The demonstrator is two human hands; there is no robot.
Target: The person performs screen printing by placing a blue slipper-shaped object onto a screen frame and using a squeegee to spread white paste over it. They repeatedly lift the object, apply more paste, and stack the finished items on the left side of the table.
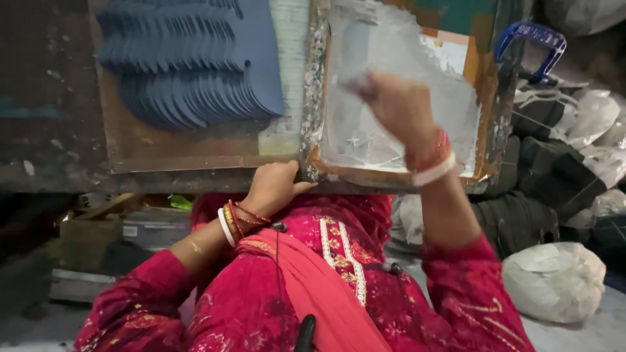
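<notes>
Head view, left hand (274,186) gripping paint-crusted screen frame (312,98), blurred right hand (394,104) perhaps clutching something on silvery mesh (365,140)

The framed screen (398,98) lies on the bench (52,130), right of the fanned stack of cut pieces (189,72). A clamp (531,49) sits far right; bags (554,280) lie on the floor, near right.

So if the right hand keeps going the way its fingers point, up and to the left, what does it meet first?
Probably the paint-crusted left rail of the wooden frame; the right hand is already on the pale smeared screen inside it. Motion blur leaves depth unclear.
</notes>
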